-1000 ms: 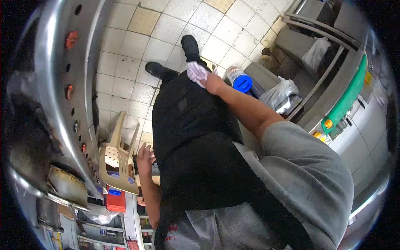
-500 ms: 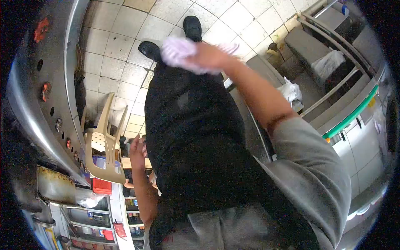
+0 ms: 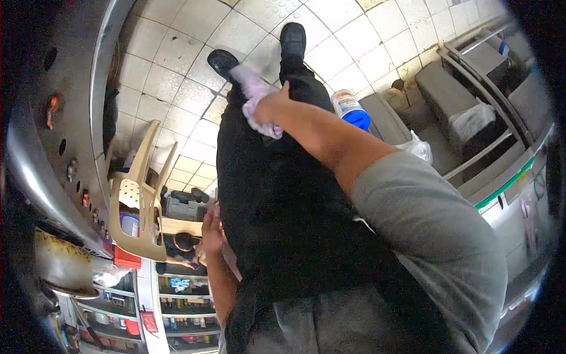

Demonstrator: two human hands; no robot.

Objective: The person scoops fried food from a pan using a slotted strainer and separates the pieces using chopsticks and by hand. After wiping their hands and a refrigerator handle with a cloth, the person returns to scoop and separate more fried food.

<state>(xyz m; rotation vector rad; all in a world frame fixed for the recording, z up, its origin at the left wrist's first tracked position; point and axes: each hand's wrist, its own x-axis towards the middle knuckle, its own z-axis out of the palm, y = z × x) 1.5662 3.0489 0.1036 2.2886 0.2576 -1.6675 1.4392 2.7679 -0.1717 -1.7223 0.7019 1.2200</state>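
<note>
- Right hand (image 3: pixel 274 110) gripped the bunched cloth (image 3: pixel 253 87), probably to keep it from slipping.
- Left hand (image 3: pixel 212 232) hung beside the apron (image 3: pixel 283 236), its grip unclear.

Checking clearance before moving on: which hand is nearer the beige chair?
Left. The left hand hangs between the beige chair and the black apron; the right hand, holding a cloth, is farther off, higher in view.

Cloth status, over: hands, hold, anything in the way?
Right hand gripping bunched cloth. Left hand beside apron, contents unclear. Chair off left, apart from cloth.
</note>
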